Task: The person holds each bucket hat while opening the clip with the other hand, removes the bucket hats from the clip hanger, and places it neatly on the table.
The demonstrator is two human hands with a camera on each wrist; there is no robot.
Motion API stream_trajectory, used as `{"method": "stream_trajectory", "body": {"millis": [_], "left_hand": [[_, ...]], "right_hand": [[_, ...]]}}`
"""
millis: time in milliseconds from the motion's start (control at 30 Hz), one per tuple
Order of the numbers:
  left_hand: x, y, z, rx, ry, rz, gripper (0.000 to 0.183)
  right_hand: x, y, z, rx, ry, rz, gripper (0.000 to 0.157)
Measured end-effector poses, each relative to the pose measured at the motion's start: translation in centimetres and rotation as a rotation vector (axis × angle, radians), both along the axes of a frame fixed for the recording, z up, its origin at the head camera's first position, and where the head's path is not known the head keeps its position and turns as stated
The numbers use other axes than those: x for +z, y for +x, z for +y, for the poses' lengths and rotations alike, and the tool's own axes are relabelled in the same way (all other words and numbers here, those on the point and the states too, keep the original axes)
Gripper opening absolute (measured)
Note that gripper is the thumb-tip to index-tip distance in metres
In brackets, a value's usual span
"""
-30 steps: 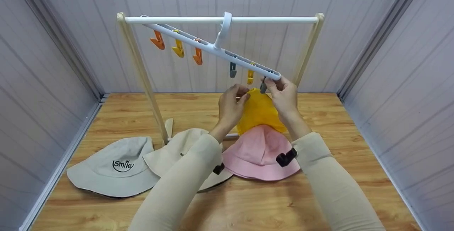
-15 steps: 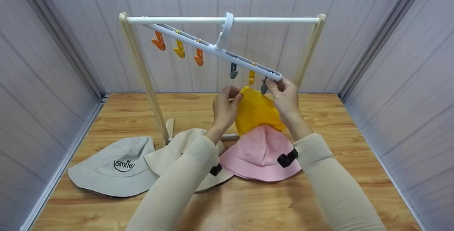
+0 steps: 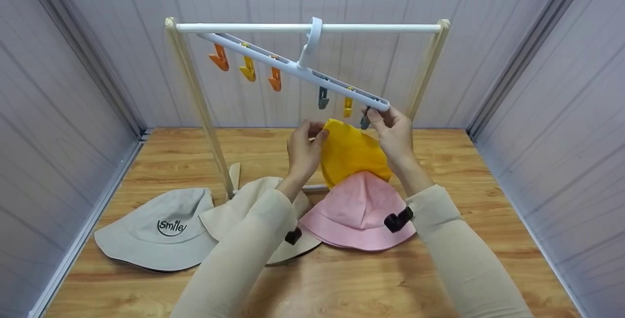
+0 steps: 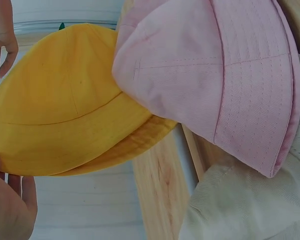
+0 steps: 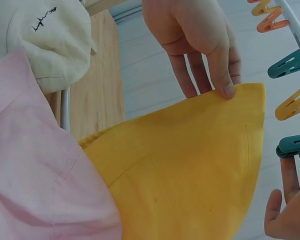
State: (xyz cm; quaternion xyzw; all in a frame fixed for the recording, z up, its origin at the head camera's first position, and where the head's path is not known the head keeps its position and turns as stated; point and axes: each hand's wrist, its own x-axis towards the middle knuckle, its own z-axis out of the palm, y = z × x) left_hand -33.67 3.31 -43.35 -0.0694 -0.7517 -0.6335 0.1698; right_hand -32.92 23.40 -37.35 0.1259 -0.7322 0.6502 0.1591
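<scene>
My left hand point(image 3: 305, 149) pinches the brim edge of a yellow bucket hat point(image 3: 351, 149) between thumb and fingers. In the left wrist view, the yellow hat point(image 4: 65, 95) lies sideways, its crown toward my other hand. My right hand point(image 3: 395, 135) grips a dark green clip point(image 3: 365, 118) at the near right end of a white clip hanger point(image 3: 337, 86). The right wrist view shows that clip point(image 5: 294, 145) apart from the yellow hat point(image 5: 190, 160). A pink bucket hat point(image 3: 361, 205) covers the yellow hat's lower part.
The hanger hooks over the white rail point(image 3: 381, 28) of a wooden-legged rack point(image 3: 195, 98). Its other orange, yellow and dark green clips dangle, an orange clip point(image 3: 276, 79) among them. A grey "smile" hat point(image 3: 151, 230) and a cream hat point(image 3: 263, 196) lie left on the table point(image 3: 351, 284).
My left hand has drawn the yellow hat's upper edge to the left, away from the end clip. The right hand has stayed at the clip, almost still.
</scene>
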Motion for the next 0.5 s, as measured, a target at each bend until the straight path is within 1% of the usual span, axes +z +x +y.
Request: {"method": "stream_trajectory", "body": {"millis": [233, 500], "left_hand": [[0.0, 0.3, -0.6, 0.011, 0.032, -0.019, 0.012], [-0.2, 0.6, -1.1, 0.036, 0.040, 0.022, 0.014]], "right_hand": [[-0.1, 0.1, -0.1, 0.003, 0.016, -0.012, 0.037], [0.1, 0.3, 0.0, 0.017, 0.023, -0.043, 0.041]]}}
